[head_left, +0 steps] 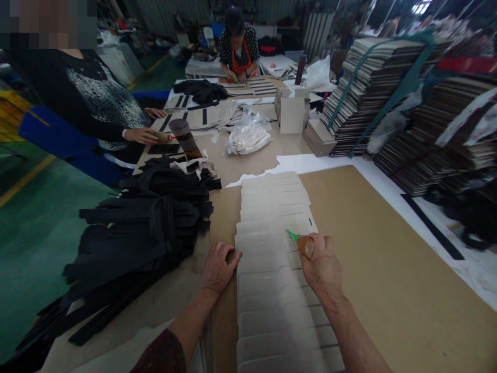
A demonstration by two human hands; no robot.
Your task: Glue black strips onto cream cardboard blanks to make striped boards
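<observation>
Cards (275,217): shingled near to far, I judge to bare each edge. My left hand (219,267) pins their left edge, gripping nothing; right hand (320,261) closed round a green-tipped tool (295,237).

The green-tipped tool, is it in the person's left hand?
No, the right hand holds the green-tipped tool, while the left hand rests at the edge of the white cards.
</observation>
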